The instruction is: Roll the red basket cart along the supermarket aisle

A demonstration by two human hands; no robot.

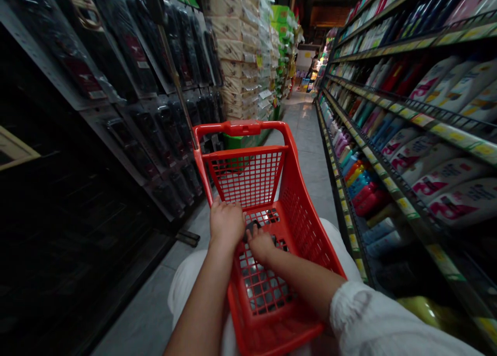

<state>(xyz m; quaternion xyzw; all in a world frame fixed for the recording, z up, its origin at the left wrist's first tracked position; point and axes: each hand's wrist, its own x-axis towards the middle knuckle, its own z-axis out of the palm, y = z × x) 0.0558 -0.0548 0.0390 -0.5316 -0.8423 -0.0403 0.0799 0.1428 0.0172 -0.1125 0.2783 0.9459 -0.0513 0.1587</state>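
A red plastic shopping basket with lattice walls (314, 226) stands in front of me, its handle at the far end. My left hand (227, 221) is closed over the basket's left rim. Inside the basket, my right hand (262, 245) reaches down with its fingers apart. Its fingertips are at a small black object (254, 224) on the basket floor; I cannot make out what kind it is. Part of that object is hidden behind the fingers.
Packaged dark belts (135, 50) hang on a rack to the left. Beyond them rise stacked wrapped packs (236, 56). Shelves of bottles (446, 185) line the right side. A grey tiled aisle (305, 123) runs ahead. My white-clothed knees (190, 278) flank the basket.
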